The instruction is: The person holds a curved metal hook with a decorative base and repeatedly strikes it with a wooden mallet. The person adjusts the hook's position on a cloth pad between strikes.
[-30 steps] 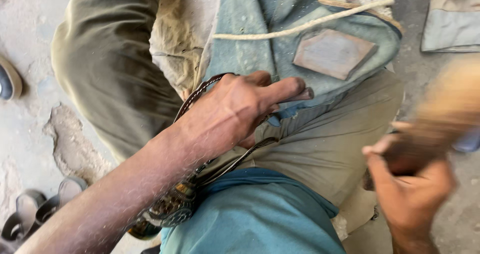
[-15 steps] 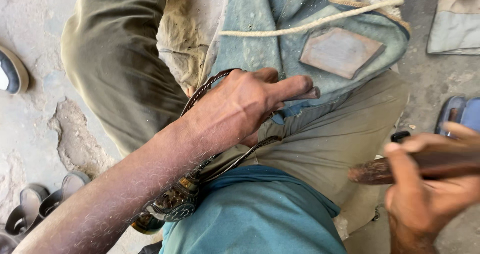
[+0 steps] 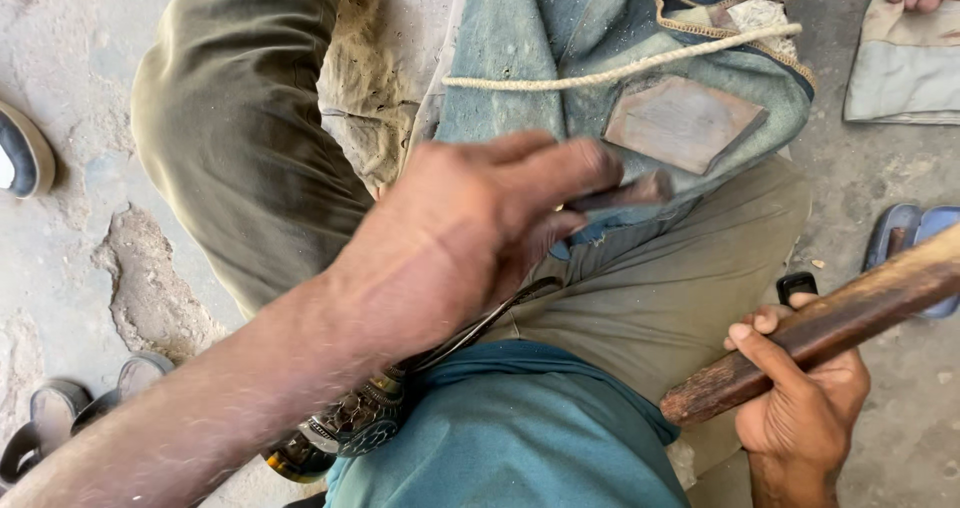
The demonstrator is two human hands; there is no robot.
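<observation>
Far left, a dark shoe [image 3: 22,150] and sandals [image 3: 60,418] are lying on the concrete floor [image 3: 70,58], well apart from the work. Left hand [image 3: 470,233] is hovering over the lap w/ fingers together, pinching a small dark metal piece [image 3: 625,190] just beside the flat brown pad [image 3: 682,123] on the denim cloth [image 3: 520,48]. Right hand [image 3: 800,398] is clamping fingers round a wooden handle [image 3: 820,328], tilted up to the right. Judgement: he's needing the piece set steady before any strike, fingertips kept clear.
</observation>
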